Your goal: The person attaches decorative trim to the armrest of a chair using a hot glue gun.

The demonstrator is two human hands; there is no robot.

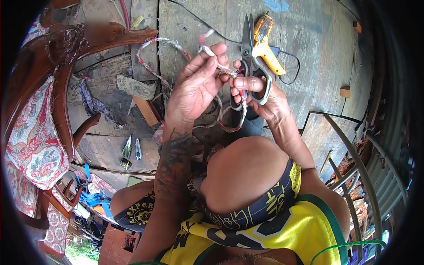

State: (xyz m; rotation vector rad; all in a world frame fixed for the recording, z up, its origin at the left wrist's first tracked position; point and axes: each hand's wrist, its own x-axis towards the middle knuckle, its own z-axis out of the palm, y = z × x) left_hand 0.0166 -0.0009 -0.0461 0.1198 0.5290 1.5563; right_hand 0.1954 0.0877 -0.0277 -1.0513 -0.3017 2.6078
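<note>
My left hand (pixel 196 84) pinches a thin cord wrapped in red-and-white patterned fabric (pixel 226 70), near its frayed end. My right hand (pixel 269 97) is closed around the handles of large grey-and-black scissors (pixel 246 52), whose blades point up and away. The thumb and fingers of that hand also grip the cord beside the handles. Loose threads hang from the cord where it passes between my hands. The rest of it loops out to the left and down below my hands.
A carved wooden chair frame (pixel 62 110) with floral upholstery (pixel 37 137) stands at left. A yellow corded tool, apparently a glue gun (pixel 267 51), lies on the plank surface (pixel 304 75). Fabric scraps (pixel 136 86), green-handled pliers (pixel 127 150), a cutter knife (pixel 138 149) and a tape measure (pixel 126 164) lie left.
</note>
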